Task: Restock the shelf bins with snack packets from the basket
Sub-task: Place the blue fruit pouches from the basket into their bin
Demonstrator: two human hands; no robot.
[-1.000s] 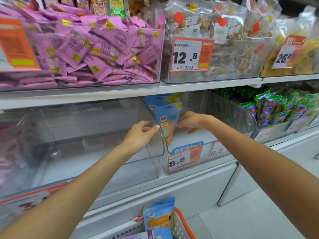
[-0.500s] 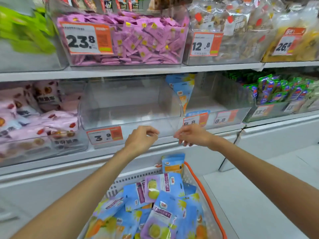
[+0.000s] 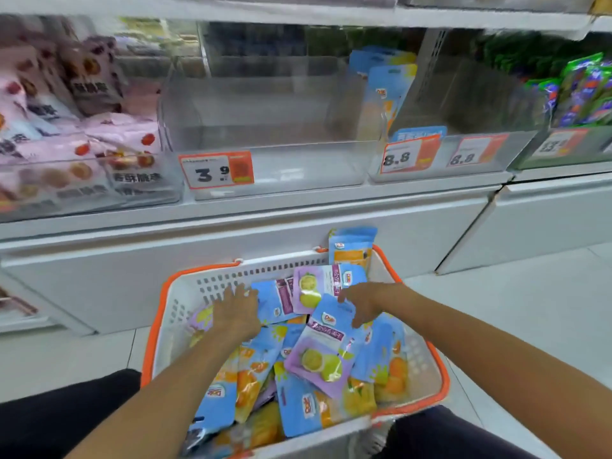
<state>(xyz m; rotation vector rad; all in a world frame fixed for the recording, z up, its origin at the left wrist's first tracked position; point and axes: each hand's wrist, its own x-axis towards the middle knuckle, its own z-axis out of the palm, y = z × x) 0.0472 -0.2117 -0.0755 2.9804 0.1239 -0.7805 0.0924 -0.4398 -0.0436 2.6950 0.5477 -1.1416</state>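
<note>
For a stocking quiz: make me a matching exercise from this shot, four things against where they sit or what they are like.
Things:
1. left hand
2. bin tagged 3.9
3. pink packets
4. basket rim

Places or states:
A. orange
B. bare inside, middle of the shelf
C. resting on blue packets in the basket
D. piled in the left-hand bin

Pairs: 1-C, 2-B, 3-D, 4-A
</note>
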